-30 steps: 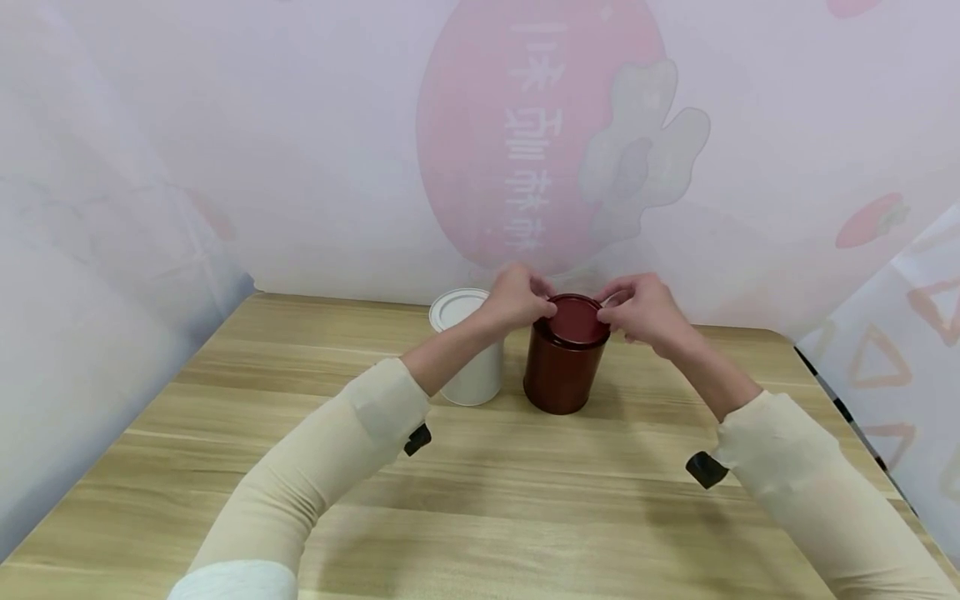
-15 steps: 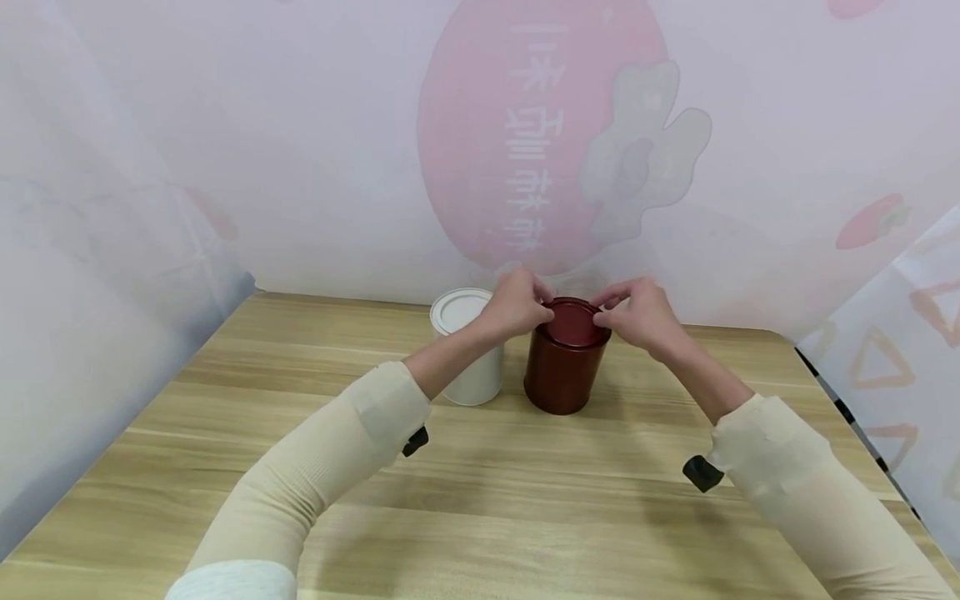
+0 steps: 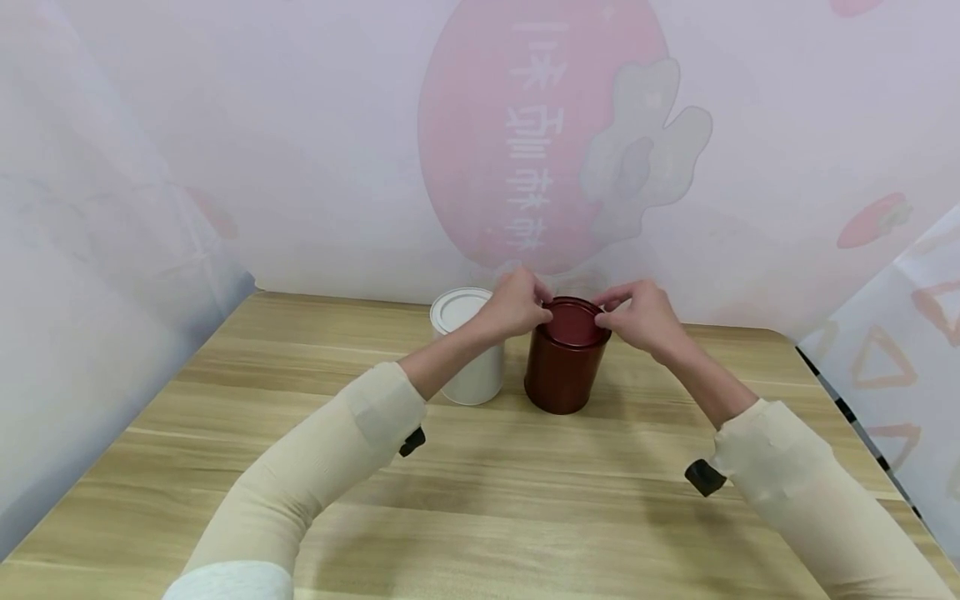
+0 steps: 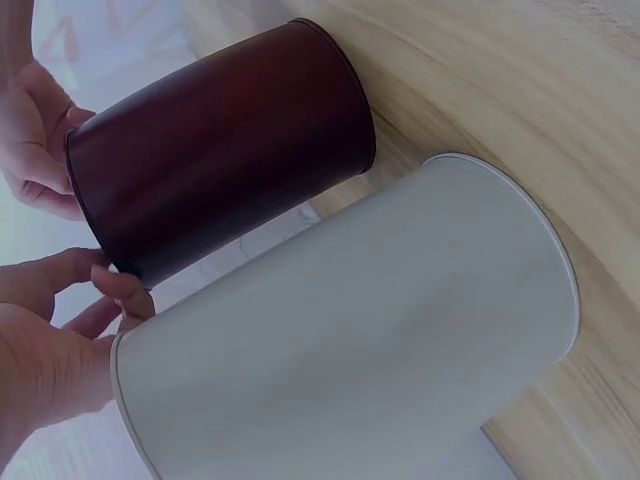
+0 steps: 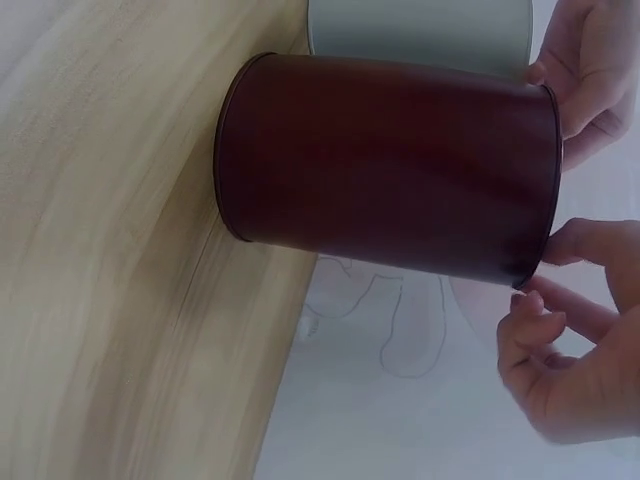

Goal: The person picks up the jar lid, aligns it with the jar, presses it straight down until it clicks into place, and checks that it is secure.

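I am working at the dark red cylindrical metal tin (image 3: 565,365), which is standing upright on the pale wood-grain table (image 3: 525,492), just to the right of the white cylindrical metal tin (image 3: 471,350) and almost touching it, both near the far edge by the pink printed backdrop (image 3: 525,133); my left hand (image 3: 516,304) is pinching the left side of the red tin's round recessed lid (image 3: 573,323) with curled fingertips (image 4: 125,292), and my right hand (image 3: 639,315) is pinching the opposite side of the rim, fingers (image 5: 545,325) bent round the top edge; neither hand is spread flat. I am judging the tin to be light, rigid and thin-walled, its lacquered side smooth and likely slippery, so the body offers a poor hold; the raised rim at the top is the better place to take hold, with fingertips set on opposite sides so the pull stays even; a lid of this kind is probably seated tightly, and a lopsided tug could tip the tin against the white one beside it.
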